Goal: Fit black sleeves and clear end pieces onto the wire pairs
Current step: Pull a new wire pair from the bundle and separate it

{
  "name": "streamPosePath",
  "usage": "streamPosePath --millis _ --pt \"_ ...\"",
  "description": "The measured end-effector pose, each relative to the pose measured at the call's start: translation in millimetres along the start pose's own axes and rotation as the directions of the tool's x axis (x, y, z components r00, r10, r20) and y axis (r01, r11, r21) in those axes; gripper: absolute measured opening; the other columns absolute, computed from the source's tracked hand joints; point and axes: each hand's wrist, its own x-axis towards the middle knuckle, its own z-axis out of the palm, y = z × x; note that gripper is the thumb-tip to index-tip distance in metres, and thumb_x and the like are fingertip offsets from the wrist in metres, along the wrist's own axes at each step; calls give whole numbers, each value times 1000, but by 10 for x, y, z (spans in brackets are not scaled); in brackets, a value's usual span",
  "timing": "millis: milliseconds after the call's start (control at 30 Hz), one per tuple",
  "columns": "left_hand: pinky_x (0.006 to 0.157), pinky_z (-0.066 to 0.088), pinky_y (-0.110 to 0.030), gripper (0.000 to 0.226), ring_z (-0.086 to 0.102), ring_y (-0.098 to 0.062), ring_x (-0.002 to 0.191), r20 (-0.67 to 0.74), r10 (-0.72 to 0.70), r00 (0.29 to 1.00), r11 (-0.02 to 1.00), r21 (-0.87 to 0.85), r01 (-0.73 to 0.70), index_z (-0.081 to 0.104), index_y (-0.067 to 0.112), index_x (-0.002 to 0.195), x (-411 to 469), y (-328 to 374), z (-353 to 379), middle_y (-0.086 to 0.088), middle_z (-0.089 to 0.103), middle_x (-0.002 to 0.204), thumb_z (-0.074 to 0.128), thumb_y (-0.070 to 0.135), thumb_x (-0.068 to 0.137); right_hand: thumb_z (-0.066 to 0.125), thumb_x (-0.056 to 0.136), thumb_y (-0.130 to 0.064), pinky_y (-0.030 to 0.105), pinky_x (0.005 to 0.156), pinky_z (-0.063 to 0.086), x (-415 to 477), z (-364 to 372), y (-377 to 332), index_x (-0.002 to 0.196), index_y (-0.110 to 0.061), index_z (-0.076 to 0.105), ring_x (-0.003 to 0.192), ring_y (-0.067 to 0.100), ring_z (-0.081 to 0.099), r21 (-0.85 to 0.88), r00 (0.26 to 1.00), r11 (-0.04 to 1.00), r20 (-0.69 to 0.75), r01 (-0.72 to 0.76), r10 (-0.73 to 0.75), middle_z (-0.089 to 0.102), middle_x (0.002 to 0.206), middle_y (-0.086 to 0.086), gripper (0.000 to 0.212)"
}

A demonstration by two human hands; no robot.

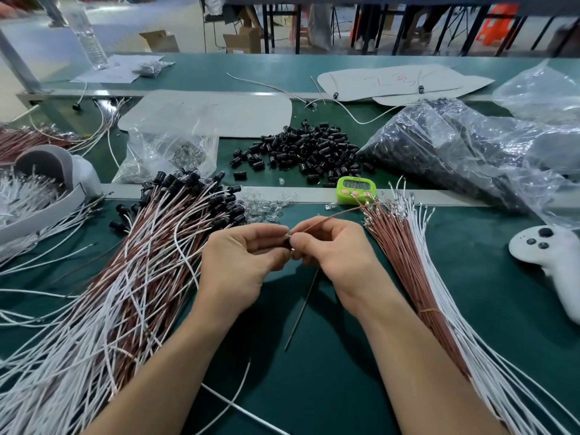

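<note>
Over the green mat, my left hand (241, 259) and my right hand (329, 246) meet fingertip to fingertip. Between them sits a small black sleeve (288, 243), pinched by my left fingers. My right fingers pinch a brown wire (329, 216) that runs up and right from the sleeve. A dark wire end (303, 309) hangs down below my hands. Loose black sleeves (301, 150) lie heaped beyond. Clear end pieces (266, 207) are scattered by the metal strip. Sleeved wire pairs (141, 262) are piled on the left, and bare brown and white wires (417, 262) are bundled on the right.
A green timer (353, 189) stands on the strip. A big plastic bag of black sleeves (455, 152) lies at the right, a smaller bag of clear pieces (166, 155) at the left. A white game controller (552, 259) rests at the far right. White wires fill a grey holder (53, 180).
</note>
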Motion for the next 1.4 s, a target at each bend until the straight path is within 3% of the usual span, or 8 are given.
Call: streamPosePath --millis 200,400,567,767,933,1067,1167,1400 --pt "61 53 -16 39 76 -18 73 -106 0 994 998 66 7 83 29 81 64 -7 -109 -4 78 72 78 -7 69 52 105 -2 23 51 57 92 -200 -98 92 -9 59 57 18 71 377 978 926 -175 -37 110 74 76 13 16" --pt "46 41 -18 36 49 -19 44 -112 -19 994 998 55 25 82 18 73 81 67 -204 -16 64 55 63 3 46 49 106 -5 22 52 55 113 -406 -125 89 -11 65 55 16 68 461 945 884 -316 78 81 74 73 10 25" --pt "44 36 -18 36 43 -21 40 255 -88 963 995 -28 98 79 4 73 41 86 -218 -20 58 49 62 14 43 57 101 -3 20 45 41 90 -393 -146 84 -5 70 49 17 58 399 958 915 -280 62 57 71 70 14 21" --pt "71 58 -25 34 74 -22 81 388 -118 914 990 -22 138 82 15 100 55 43 -219 -18 78 94 73 24 69 64 94 -6 18 48 40 31 -260 -131 74 -11 78 47 14 50 221 995 970 26 -97 94 70 68 13 24" --pt "80 61 -32 55 74 -26 96 700 -175 693 957 -45 287 74 8 119 40 106 -315 -23 74 112 79 45 79 67 90 -6 26 58 37 18 -186 -103 74 -11 81 59 18 49 218 989 968 110 -125 102 69 69 10 21" --pt "60 59 -23 29 76 -18 74 523 -262 811 950 -8 312 81 15 91 7 139 -188 -19 78 94 70 41 87 75 74 -15 19 53 40 -5 -154 -111 74 -9 81 59 15 49 283 985 950 148 -128 89 68 68 10 8" --pt "53 55 -21 11 72 -18 62 438 -265 859 962 57 268 78 14 83 -17 94 -101 -17 77 85 74 22 89 77 75 -11 17 53 48 -17 -109 -89 76 -8 80 57 12 56 285 985 951 157 -117 74 71 70 8 5" --pt "48 46 -18 14 62 -15 51 267 -182 946 983 78 167 74 1 73 -11 22 -60 -15 71 68 75 3 86 74 83 5 21 64 50 -17 -53 -36 90 -16 82 66 12 61 204 992 977 121 -61 37 74 80 4 23"
